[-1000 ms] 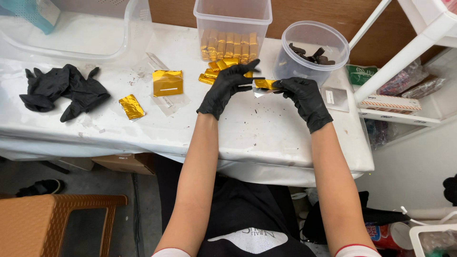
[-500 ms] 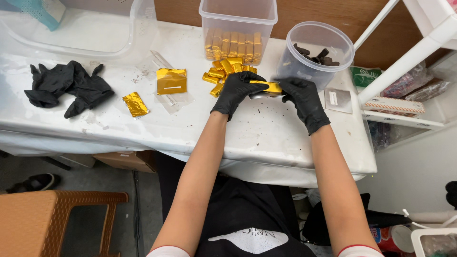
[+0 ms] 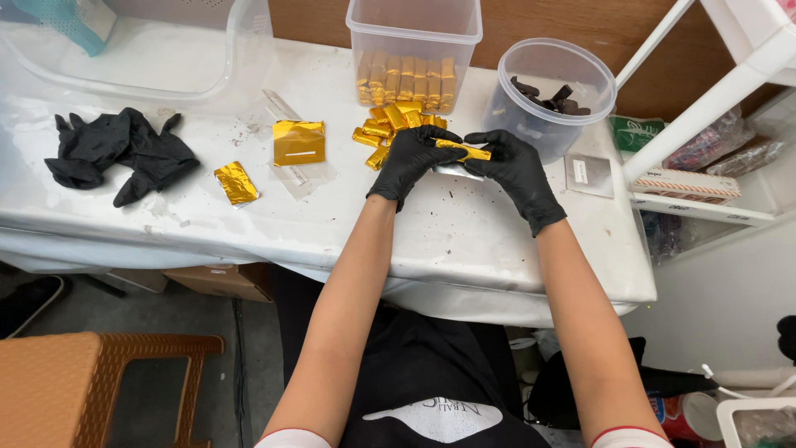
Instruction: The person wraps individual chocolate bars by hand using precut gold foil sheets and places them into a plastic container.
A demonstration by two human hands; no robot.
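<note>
We see the gold foil bar [image 3: 464, 150] held crosswise just in front of the square clear tub [image 3: 412, 50], left hand [image 3: 412, 160] and right hand [image 3: 514, 168] equally near, fingers [image 3: 438, 135] of each pinching an end above the tabletop [image 3: 464, 241].

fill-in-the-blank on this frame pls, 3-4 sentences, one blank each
1. Both hands, left hand and right hand, wear ____ gloves.
2. Between them they hold a bar wrapped in ____ foil.
3. The square tub holds wrapped bars; the ____ tub holds dark pieces.
4. The spare gloves lie to the ____ of the foil sheet.

Missing words: black; gold; round; left
</note>
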